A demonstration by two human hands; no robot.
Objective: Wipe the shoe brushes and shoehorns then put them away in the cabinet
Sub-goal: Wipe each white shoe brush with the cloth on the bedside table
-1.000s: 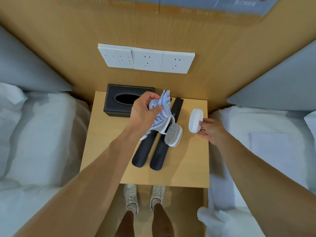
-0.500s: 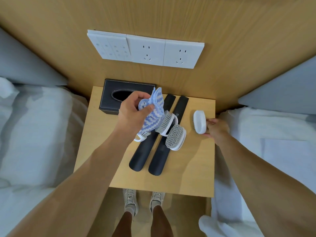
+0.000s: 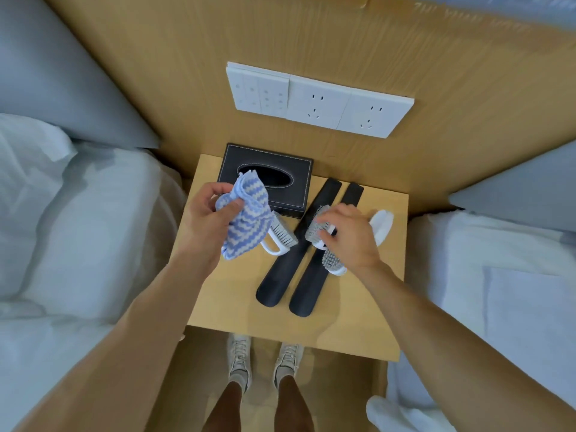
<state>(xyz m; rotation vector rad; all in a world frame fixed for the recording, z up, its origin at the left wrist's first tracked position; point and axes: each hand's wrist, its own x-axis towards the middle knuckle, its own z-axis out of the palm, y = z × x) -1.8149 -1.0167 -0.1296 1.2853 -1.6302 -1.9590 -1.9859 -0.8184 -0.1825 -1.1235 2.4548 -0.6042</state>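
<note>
Lying lengthwise, shoehorns [image 3: 282, 266] pointing toward the wall [image 3: 187, 73].

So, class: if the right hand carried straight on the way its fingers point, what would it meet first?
The right hand points left, fingertips already at a shoe brush on the shoehorns. Beyond, probably the handled brush; depth is unclear.

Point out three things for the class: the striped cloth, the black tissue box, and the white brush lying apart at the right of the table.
Striped cloth [image 3: 246, 222], head view, on its bunched middle.
Tissue box [image 3: 299, 165], head view, top near its back right corner.
White brush [image 3: 382, 225], head view, on its smooth white back.
</note>
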